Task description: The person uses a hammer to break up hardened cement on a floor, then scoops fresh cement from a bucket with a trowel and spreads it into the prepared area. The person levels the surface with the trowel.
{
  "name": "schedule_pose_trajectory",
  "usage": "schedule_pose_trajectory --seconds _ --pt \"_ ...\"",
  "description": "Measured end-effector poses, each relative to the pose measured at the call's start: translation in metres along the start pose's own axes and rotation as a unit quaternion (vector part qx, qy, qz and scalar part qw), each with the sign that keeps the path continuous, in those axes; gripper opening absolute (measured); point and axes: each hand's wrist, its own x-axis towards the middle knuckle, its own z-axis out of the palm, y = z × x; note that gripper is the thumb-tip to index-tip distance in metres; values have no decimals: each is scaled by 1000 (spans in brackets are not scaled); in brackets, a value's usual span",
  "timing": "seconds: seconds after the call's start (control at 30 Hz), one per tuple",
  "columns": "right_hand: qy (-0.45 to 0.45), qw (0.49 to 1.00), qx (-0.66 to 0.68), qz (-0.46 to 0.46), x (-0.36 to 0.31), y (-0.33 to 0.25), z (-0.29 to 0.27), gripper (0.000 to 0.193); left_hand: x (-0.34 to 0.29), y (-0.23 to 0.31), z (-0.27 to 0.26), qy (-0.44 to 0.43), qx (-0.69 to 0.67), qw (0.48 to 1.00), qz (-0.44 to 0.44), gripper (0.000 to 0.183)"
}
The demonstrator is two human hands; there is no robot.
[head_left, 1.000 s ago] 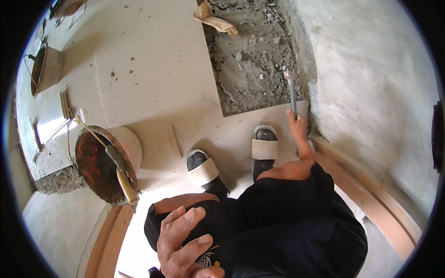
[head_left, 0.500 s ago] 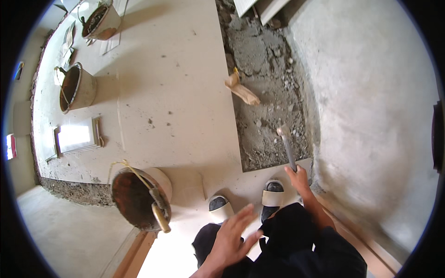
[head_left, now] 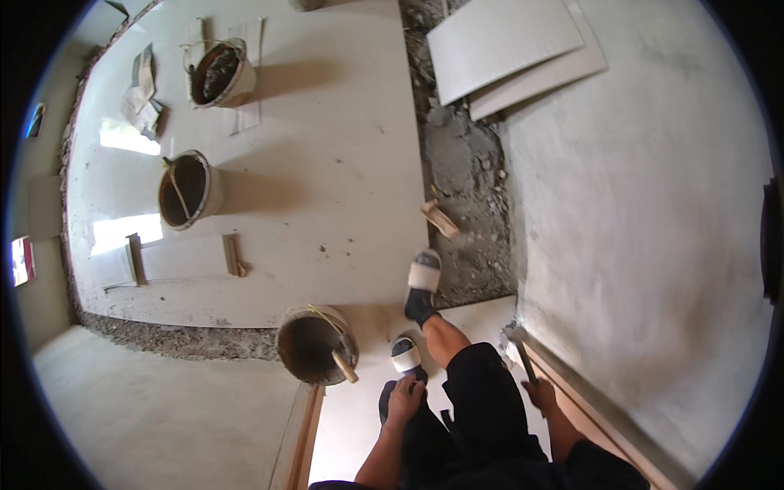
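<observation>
My right hand (head_left: 542, 395) is closed round the handle of a hammer (head_left: 525, 359), low by the wall base on my right. The hammer's head points away from me and is hard to make out against the rubble. My left hand (head_left: 406, 400) hangs over my left leg, fingers loosely bent and apart, with nothing visible in it. Ahead of it to the left stands a bucket (head_left: 353, 331) with a wooden-handled tool (head_left: 345, 367) leaning out of it. One of my sandalled feet (head_left: 424, 278) is on the slab corner beside the rough mortar strip (head_left: 474, 269).
A crumpled brown piece (head_left: 441, 219) lies on the mortar. Two pale tiles (head_left: 506, 45) lean at the right wall (head_left: 637, 204). On the large pale floor slabs (head_left: 327, 204) stand a second bucket (head_left: 214, 192) and a mortar-filled bucket (head_left: 245, 86), near torn cardboard (head_left: 144, 90).
My right foot has stepped forward onto the slab corner. The hammer has swung down and back toward the wall base. My left hand has dropped toward my leg, and the view has shifted.
</observation>
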Motion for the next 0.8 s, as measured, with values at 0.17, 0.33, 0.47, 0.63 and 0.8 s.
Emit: schedule_pose_trajectory --seconds 0.17,0.33,0.47,0.63,0.8 --pt "-147 979 20 142 -4 -27 -25 56 -5 8 -99 30 75 993 -90 44" --pt "-180 973 63 128 31 -104 -88 52 29 72 -196 91 36 964 -246 36" --pt "-134 967 195 93 51 -168 -133 49 86 151 -251 133 41 970 -198 38" --pt "-79 944 308 82 68 -224 -149 48 147 242 -314 107 76 978 -162 43" --pt "-47 967 246 48 56 -285 -125 55 235 303 -373 45 185 982 1 35"
